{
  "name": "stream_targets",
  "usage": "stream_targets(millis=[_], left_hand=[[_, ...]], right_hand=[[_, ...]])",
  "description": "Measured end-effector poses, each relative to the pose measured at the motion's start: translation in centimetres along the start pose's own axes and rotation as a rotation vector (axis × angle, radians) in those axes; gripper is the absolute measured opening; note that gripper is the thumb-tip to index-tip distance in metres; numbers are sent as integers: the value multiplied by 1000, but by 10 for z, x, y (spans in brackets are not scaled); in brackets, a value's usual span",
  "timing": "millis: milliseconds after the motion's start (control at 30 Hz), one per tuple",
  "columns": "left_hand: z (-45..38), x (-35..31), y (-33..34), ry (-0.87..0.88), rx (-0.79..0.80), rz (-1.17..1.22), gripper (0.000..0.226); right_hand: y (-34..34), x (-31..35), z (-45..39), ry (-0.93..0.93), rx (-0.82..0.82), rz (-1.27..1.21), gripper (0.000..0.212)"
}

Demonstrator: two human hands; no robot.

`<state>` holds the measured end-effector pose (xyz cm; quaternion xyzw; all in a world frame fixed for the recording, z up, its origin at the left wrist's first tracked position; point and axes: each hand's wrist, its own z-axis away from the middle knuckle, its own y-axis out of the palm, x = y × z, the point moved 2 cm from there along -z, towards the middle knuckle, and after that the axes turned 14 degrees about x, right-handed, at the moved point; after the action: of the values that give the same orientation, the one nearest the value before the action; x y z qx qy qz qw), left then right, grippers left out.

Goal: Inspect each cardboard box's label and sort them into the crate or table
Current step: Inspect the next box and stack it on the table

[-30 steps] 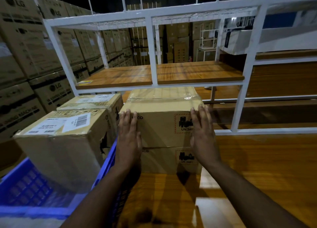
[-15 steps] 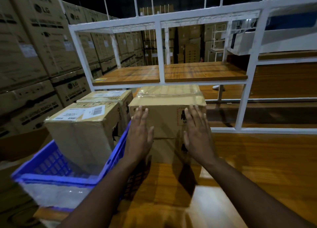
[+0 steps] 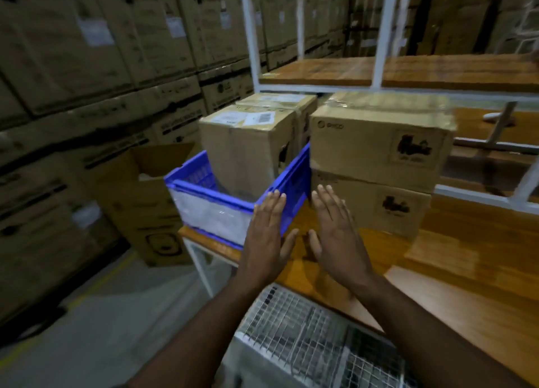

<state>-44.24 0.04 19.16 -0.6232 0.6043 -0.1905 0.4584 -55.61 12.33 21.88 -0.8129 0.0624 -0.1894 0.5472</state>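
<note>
A blue crate sits at the left end of the wooden table. Inside it stands a tall cardboard box with white labels on top, and a second labelled box is behind it. To the right, two flat cardboard boxes are stacked on the table, the upper box on the lower box; both carry a dark hazard mark on the front. My left hand is flat and empty in front of the crate's near corner. My right hand hovers empty before the lower box, apart from it.
A white metal shelf frame with a wooden shelf rises behind the boxes. Tall stacks of large cartons line the left. An open carton stands on the floor beside the table. A wire mesh cart is below my arms.
Both hands have come off the stacked boxes and drawn back toward me, close together near the crate's corner. The view has swung left and back, showing the floor and the wire cart.
</note>
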Motion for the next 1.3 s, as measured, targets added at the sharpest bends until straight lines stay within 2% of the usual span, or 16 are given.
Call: stream_targets(millis=[133,333,767,1100,1300], left_hand=[[86,37,-17,-177,-29,-31,62],[216,72,-55,-476,-5,-60,57],[497,127,-145,-1002,58,-118,58],[614,162,-164,-1350,37,4,55],[662,200,-162,-1571,30,158,61]], right_hand=[[40,54,15,-130,94,-48,78],[109,135,50,-291,322,-57,77],[206,345,128,-408,709,-197,73],[286,426,141,-549,1028,-146,71],[367,467,111,-510,1238,-182,69]])
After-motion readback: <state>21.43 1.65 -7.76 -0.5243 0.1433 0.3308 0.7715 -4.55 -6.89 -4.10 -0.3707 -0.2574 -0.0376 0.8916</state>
